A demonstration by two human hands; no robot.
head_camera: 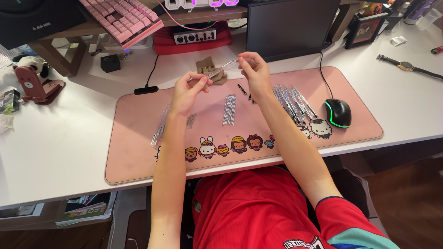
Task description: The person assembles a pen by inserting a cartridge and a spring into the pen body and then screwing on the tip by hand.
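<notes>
Both hands hold one clear pen barrel above the pink desk mat. My left hand pinches its lower end and my right hand pinches its upper end. On the mat below lie a row of thin ink refills, a heap of small springs, a bunch of clear barrels at the left, a pile of assembled pens at the right, and two small dark pen tips.
A black mouse with a green light sits on the mat's right end. A dark monitor stands behind, a pink keyboard at back left. A wristwatch lies on the white desk at right.
</notes>
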